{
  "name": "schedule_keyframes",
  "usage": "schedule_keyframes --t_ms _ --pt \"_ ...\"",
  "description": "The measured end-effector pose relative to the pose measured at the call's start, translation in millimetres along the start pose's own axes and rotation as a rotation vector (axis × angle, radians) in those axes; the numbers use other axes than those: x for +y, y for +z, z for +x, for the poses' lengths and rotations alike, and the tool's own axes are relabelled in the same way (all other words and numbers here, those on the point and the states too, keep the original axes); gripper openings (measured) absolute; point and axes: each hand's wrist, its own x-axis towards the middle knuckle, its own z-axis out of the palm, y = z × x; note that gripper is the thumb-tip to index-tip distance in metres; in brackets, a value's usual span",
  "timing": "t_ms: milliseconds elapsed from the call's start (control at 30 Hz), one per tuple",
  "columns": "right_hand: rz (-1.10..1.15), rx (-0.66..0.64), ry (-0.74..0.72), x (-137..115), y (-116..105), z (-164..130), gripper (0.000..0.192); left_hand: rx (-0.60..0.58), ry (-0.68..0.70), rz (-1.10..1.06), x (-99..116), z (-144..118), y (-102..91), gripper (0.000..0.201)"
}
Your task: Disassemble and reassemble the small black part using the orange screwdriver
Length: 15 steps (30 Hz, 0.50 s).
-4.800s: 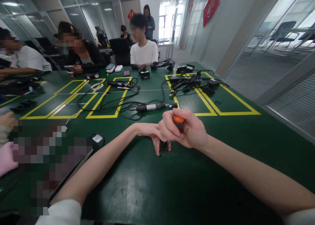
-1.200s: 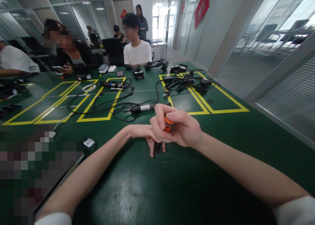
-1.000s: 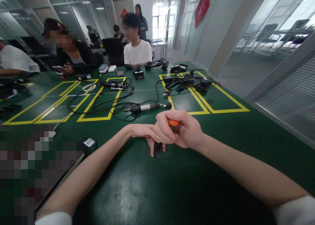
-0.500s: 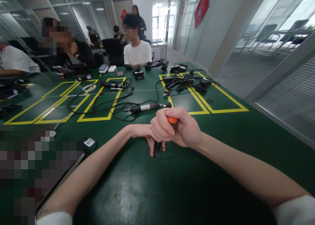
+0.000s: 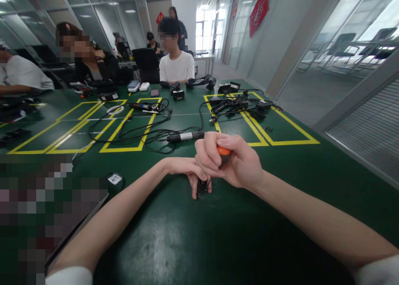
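My right hand [image 5: 233, 162] is wrapped around an upright tool whose orange cap [image 5: 223, 151] shows between thumb and fingers; I take it for a screwdriver handle. Its lower end points down at a small black cylindrical part [image 5: 202, 188] standing on the green table [image 5: 193, 239]. My left hand [image 5: 187, 168] pinches that black part from the left, its fingers partly hidden behind the right hand. The tool's shaft is hidden by my fingers.
A black and silver corded tool [image 5: 185, 137] lies just beyond my hands among looped cables [image 5: 137, 129]. A small black box with a white label [image 5: 115, 180] sits at left. More cables and adapters [image 5: 240, 105] fill the far yellow-taped box. Several people sit at the far and left sides.
My right hand keeps twisting on the orange-capped tool, with the cap showing more or less between frames. The left hand stays on the black part. The view shifted slightly.
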Motion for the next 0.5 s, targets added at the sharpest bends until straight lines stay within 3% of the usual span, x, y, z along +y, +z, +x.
schedule_keyframes --t_ms 133,300,500 --pt "0.02 0.015 0.053 -2 2 -1 0.035 -0.034 0.008 -0.027 -6 6 -7.7 0.027" --pt "0.0 -0.028 0.065 -5 6 -5 0.022 -0.099 -0.012 -0.028 -8 9 -11.7 0.025" --pt "-0.018 0.02 0.043 -5 4 -5 0.02 -0.01 0.016 -0.003 -8 9 -6.2 0.032"
